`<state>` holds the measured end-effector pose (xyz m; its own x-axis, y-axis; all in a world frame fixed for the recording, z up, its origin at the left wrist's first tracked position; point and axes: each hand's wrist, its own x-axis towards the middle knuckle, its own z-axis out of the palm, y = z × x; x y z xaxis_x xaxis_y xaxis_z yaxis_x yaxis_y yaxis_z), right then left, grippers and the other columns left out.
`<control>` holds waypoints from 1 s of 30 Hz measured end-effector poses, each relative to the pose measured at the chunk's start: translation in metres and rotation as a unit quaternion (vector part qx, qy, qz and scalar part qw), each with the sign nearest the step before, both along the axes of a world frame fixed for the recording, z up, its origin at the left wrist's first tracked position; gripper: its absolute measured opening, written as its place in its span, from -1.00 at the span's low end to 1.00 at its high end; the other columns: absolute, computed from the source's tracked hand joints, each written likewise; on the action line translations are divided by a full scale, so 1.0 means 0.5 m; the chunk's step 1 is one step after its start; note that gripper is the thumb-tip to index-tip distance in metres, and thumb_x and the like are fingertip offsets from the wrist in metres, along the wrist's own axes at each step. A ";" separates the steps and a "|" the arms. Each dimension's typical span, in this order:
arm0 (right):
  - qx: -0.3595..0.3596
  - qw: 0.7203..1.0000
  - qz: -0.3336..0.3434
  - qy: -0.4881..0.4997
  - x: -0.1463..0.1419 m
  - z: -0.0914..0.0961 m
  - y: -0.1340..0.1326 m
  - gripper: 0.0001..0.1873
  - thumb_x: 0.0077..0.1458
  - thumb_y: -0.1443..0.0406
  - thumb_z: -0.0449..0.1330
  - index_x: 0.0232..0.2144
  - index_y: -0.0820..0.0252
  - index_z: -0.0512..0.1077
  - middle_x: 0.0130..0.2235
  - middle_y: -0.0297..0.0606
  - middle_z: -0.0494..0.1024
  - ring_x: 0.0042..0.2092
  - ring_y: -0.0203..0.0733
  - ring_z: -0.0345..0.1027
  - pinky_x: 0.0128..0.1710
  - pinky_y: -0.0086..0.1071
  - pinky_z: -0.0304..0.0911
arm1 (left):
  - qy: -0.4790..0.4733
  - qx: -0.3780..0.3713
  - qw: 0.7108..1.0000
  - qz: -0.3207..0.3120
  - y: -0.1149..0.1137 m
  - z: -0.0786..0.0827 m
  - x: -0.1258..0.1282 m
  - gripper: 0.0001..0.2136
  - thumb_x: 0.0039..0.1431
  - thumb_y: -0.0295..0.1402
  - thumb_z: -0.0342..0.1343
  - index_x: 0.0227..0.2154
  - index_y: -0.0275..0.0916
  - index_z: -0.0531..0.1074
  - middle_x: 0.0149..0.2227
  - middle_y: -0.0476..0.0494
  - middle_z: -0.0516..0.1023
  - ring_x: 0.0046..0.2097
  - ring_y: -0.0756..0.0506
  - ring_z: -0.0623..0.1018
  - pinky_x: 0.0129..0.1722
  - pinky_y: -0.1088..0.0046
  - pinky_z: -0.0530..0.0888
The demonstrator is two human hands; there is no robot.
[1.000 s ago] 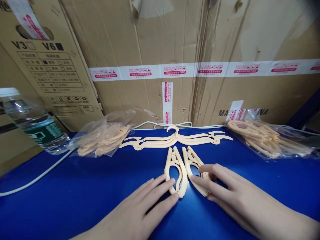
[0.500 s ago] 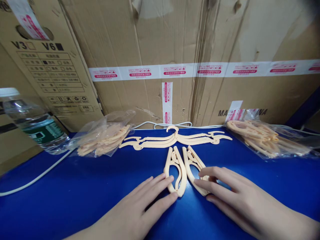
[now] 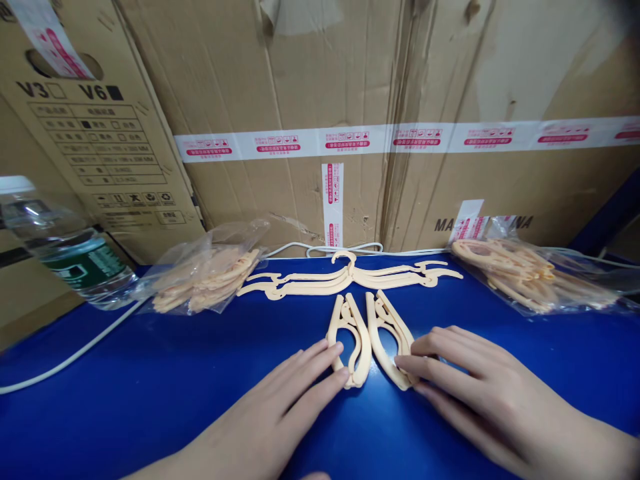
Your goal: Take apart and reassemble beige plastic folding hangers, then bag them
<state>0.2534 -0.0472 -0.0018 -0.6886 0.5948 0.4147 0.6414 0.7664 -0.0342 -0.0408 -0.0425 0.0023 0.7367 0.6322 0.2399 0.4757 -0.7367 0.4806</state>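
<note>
Two folded cream plastic hangers lie side by side on the blue table (image 3: pixel 150 400). My left hand (image 3: pixel 280 417) lies flat with its fingers stretched out, the fingertips touching the left folded hanger (image 3: pixel 350 340). My right hand (image 3: pixel 470 393) also lies flat and open, its fingertips resting on the outer edge of the right folded hanger (image 3: pixel 387 337). Behind them an unfolded cream hanger (image 3: pixel 350 277) is spread out wide across the table.
A clear bag of hangers (image 3: pixel 205 277) lies at the back left, another bag of hangers (image 3: pixel 530 277) at the back right. A water bottle (image 3: pixel 65 250) lies at the far left. A white cable (image 3: pixel 75 353) runs along the back. Taped cardboard boxes (image 3: pixel 325 120) wall off the rear.
Both hands have drawn back slightly toward me, the fingertips sliding off the middle of the folded hangers to their near ends. The hangers have hardly moved.
</note>
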 end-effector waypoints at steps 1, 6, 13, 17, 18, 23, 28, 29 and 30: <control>0.003 1.000 0.001 0.002 0.000 0.000 0.000 -0.72 0.26 0.38 0.00 -0.07 0.16 0.45 -0.23 -0.15 0.54 -0.24 -0.15 0.44 -0.25 -0.30 0.36 | -0.002 0.000 1.000 0.002 0.001 0.001 -0.001 -0.40 0.17 -0.28 0.20 0.26 0.09 0.18 0.30 -0.04 0.24 0.26 -0.31 0.32 0.24 0.07 0.23; 0.000 1.000 0.006 0.008 -0.001 0.002 -0.001 -0.74 0.26 0.39 -0.01 -0.12 0.17 0.45 -0.26 -0.16 0.54 -0.26 -0.14 0.44 -0.25 -0.30 0.37 | 0.043 0.037 0.998 0.030 0.006 0.000 -0.008 -0.46 0.21 -0.27 0.13 0.25 0.00 0.22 0.31 -0.08 0.23 0.28 -0.30 0.28 0.26 0.06 0.20; -0.006 1.000 0.016 0.010 -0.003 0.005 -0.003 -0.72 0.29 0.40 -0.06 -0.12 0.20 0.44 -0.26 -0.16 0.55 -0.27 -0.17 0.45 -0.28 -0.36 0.40 | 0.062 0.070 0.994 0.049 0.007 -0.009 -0.011 -0.50 0.23 -0.25 0.08 0.24 -0.01 0.24 0.30 -0.09 0.24 0.28 -0.29 0.30 0.25 0.05 0.22; 0.000 1.000 0.020 0.011 -0.002 0.007 -0.002 -0.70 0.31 0.40 -0.08 -0.11 0.22 0.44 -0.24 -0.15 0.55 -0.25 -0.17 0.46 -0.27 -0.37 0.41 | 0.067 0.089 0.993 0.042 0.009 -0.011 -0.011 -0.48 0.23 -0.27 0.08 0.25 -0.02 0.22 0.31 -0.09 0.24 0.28 -0.26 0.30 0.25 0.08 0.22; -0.001 1.000 0.021 0.010 -0.002 0.007 -0.002 -0.69 0.30 0.40 -0.08 -0.10 0.22 0.44 -0.24 -0.15 0.55 -0.25 -0.17 0.46 -0.28 -0.36 0.41 | 0.069 0.093 0.992 0.042 0.010 -0.011 -0.011 -0.48 0.23 -0.27 0.08 0.25 -0.02 0.21 0.31 -0.09 0.23 0.28 -0.26 0.30 0.24 0.08 0.23; -0.013 0.999 0.027 0.019 -0.002 0.008 -0.004 -0.69 0.32 0.39 -0.06 -0.05 0.18 0.44 -0.25 -0.17 0.55 -0.26 -0.18 0.46 -0.30 -0.37 0.41 | 0.081 0.107 0.990 0.042 0.012 -0.012 -0.010 -0.48 0.23 -0.29 0.06 0.26 -0.04 0.19 0.31 -0.11 0.23 0.28 -0.24 0.30 0.23 0.09 0.25; -0.025 0.998 0.011 0.055 0.016 0.006 0.015 -0.73 0.29 0.38 0.00 -0.06 0.20 0.44 -0.24 -0.14 0.54 -0.23 -0.17 0.45 -0.28 -0.35 0.41 | 0.068 0.099 0.992 0.046 0.009 -0.009 -0.011 -0.47 0.21 -0.32 0.09 0.25 0.00 0.21 0.30 -0.08 0.25 0.27 -0.23 0.31 0.23 0.09 0.24; -0.023 0.998 0.000 0.060 0.025 0.003 0.025 -0.73 0.28 0.38 0.01 -0.04 0.20 0.43 -0.23 -0.13 0.54 -0.21 -0.16 0.44 -0.26 -0.33 0.42 | 0.063 0.091 0.993 0.047 0.009 -0.009 -0.012 -0.47 0.20 -0.33 0.09 0.24 0.01 0.21 0.30 -0.07 0.25 0.27 -0.24 0.32 0.23 0.08 0.24; -0.018 0.998 -0.016 0.065 0.035 0.000 0.038 -0.73 0.27 0.37 0.03 -0.03 0.19 0.43 -0.20 -0.13 0.53 -0.18 -0.14 0.44 -0.22 -0.30 0.42 | 0.056 0.081 0.994 0.049 0.010 -0.008 -0.012 -0.47 0.20 -0.32 0.10 0.24 0.03 0.22 0.30 -0.07 0.26 0.27 -0.25 0.32 0.22 0.08 0.25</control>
